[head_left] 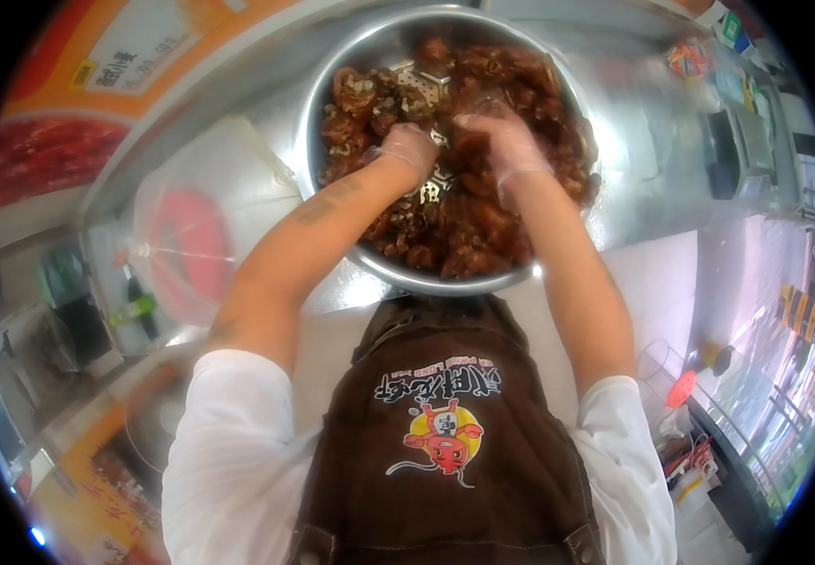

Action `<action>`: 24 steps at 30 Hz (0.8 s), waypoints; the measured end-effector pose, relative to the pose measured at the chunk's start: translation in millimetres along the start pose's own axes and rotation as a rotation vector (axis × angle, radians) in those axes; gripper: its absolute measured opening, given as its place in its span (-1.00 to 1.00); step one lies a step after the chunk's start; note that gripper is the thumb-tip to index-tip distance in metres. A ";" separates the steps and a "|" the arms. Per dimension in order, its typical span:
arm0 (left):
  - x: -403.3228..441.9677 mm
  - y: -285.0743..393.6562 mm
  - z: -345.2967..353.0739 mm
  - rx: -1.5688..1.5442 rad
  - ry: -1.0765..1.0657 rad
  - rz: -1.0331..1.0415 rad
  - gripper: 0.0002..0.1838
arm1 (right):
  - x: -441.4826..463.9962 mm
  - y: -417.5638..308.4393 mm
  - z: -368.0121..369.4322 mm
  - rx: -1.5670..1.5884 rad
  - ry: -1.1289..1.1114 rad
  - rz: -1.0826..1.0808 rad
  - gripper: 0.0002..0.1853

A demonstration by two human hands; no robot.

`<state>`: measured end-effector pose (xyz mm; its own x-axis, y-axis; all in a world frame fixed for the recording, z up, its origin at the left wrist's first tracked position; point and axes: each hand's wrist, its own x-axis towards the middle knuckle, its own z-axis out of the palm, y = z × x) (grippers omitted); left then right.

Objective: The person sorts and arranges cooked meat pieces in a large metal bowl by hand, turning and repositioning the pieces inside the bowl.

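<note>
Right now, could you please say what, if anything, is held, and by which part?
It cannot be told; the left hand and right hand are among brown food pieces.

The brown apron (445,424) is bearing an upside-down "PANG LONG" beside larger Chinese lettering, while the orange sign (134,56) is showing Chinese characters and numbers too blurred to read.

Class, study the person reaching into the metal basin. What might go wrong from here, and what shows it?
1. Brown food pieces crowd the right side of the metal basin, so some might spill onto the counter.
2. The left hand and right hand appear to wear clear gloves, but the bare forearms could brush the pieces.
</note>
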<state>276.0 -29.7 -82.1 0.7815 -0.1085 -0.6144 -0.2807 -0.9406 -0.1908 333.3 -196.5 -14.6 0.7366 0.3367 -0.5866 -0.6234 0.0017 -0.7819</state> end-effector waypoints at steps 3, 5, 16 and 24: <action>-10.6 -1.5 14.5 -0.139 0.035 0.037 -0.61 | 35.6 40.9 7.3 -0.046 -0.014 0.019 0.20; -25.9 3.9 7.3 -0.154 0.065 0.000 -0.62 | 70.9 71.9 8.6 -0.051 -0.075 0.031 0.13; -53.9 4.9 50.8 -0.355 0.454 -0.078 -0.69 | 92.4 77.7 44.9 -0.916 -0.080 -0.123 -0.17; -59.1 1.1 50.8 -0.434 0.432 -0.069 -0.66 | 134.2 84.4 40.6 -1.370 -0.200 -0.121 -0.24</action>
<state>201.2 -7.9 -84.8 0.9704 -0.0782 -0.2284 -0.0404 -0.9853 0.1658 368.9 -112.9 -150.8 0.6449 0.5286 -0.5520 0.2780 -0.8350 -0.4748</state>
